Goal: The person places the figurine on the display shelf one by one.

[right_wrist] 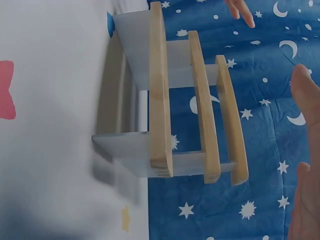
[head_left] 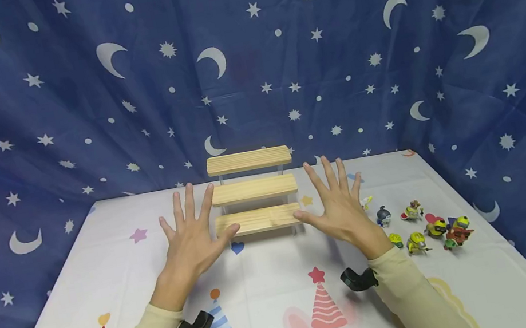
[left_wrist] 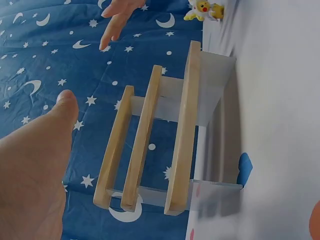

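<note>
A three-tier stand with pale wooden shelves and whitish side supports stands toward the back of the table, its tiers bare. My left hand is spread wide in front of its left side, thumb overlapping the lowest shelf in the head view. Likewise my right hand has its fingers spread by the stand's right side, thumb tip at the lowest shelf's corner. Both hands hold nothing. In the wrist views the left thumb and right thumb show apart from the stand.
Several small toy figures, among them a yellow one and a dark grey-blue one, stand right of my right hand. The white tablecloth has printed cartoon animals. Behind hangs a blue curtain with moons and stars.
</note>
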A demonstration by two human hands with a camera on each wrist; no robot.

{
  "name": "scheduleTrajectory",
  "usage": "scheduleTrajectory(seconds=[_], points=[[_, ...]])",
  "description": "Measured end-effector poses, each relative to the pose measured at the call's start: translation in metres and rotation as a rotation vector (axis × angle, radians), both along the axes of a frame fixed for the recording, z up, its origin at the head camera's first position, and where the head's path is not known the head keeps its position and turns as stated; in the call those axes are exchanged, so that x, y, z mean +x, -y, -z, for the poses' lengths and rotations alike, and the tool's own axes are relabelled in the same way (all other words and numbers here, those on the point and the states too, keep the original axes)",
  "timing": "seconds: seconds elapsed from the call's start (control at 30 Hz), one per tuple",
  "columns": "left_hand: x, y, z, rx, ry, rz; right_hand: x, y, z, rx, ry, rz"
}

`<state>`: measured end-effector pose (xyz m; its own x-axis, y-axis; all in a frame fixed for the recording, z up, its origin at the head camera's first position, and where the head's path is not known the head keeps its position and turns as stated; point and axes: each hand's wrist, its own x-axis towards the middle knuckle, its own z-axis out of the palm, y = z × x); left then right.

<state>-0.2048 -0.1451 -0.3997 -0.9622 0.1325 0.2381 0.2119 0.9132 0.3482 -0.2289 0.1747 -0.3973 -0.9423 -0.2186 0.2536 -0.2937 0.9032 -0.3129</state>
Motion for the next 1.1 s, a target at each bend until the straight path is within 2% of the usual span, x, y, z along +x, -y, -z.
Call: scheduleTrajectory(seconds=[0.2,0.47,0.77,0.97,1.1], points=[[-0.001,0.002,0.002,0.039,0.021,0.006,0.003,-0.003,-0.001,-0.002,-0.001,-0.006],[-0.007,0.009,0.017,0.164,0.068,0.033,0.007,-0.013,-0.007,0.028,0.025,-0.035],[-0.013,0.02,0.035,0.217,0.036,0.109,0.015,-0.03,-0.015,0.004,0.058,-0.091],[-0.018,0.027,0.044,0.319,0.141,0.126,0.019,-0.038,-0.021,-0.018,0.099,-0.101],[-0.022,0.031,0.049,0.351,0.2,0.147,0.022,-0.044,-0.023,-0.017,0.1,-0.103]])
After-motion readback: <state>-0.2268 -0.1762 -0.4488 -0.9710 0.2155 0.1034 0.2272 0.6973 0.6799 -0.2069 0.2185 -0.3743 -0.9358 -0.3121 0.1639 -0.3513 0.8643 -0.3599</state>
